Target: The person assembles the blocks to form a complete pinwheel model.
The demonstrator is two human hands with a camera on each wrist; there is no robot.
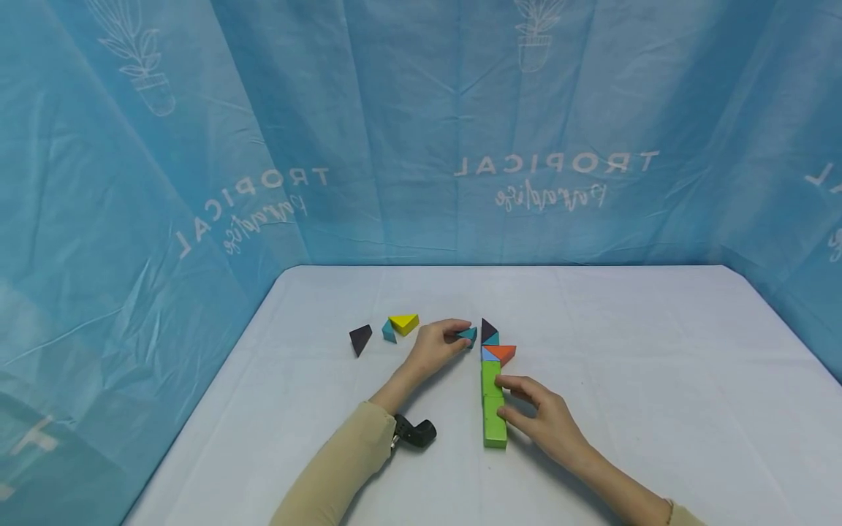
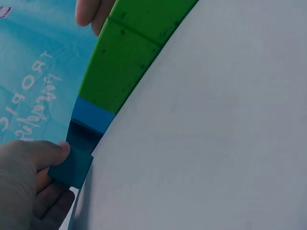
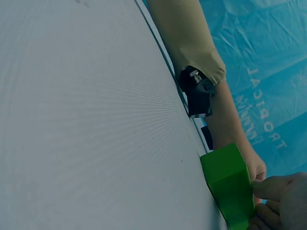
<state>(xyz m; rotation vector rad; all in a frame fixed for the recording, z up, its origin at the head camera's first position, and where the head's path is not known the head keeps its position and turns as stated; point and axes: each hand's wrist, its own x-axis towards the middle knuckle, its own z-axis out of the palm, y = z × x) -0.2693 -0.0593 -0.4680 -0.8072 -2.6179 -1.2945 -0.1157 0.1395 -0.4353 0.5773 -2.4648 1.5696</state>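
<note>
My left hand (image 1: 439, 343) pinches a teal triangular block (image 1: 469, 334) between thumb and fingers, just left of the row's far end. In the left wrist view, the same teal block (image 2: 72, 167) overlaps the row's end. Two green blocks (image 1: 494, 420) lie end to end as the near part of the row. Beyond them come a light blue triangle (image 1: 489, 355), an orange triangle (image 1: 505, 354) jutting right, a small teal piece (image 1: 493, 340) and a black triangle (image 1: 487, 330). My right hand (image 1: 549, 420) rests its thumb and fingertips, spread apart, against the green blocks' right side.
Left of my left hand lie a yellow triangular block (image 1: 404, 324), a small teal block (image 1: 389, 332) and a black block (image 1: 359, 339) on the white table (image 1: 625, 329). A black camera (image 1: 417, 433) is strapped to my left wrist. Blue curtains (image 1: 408, 219) surround the table.
</note>
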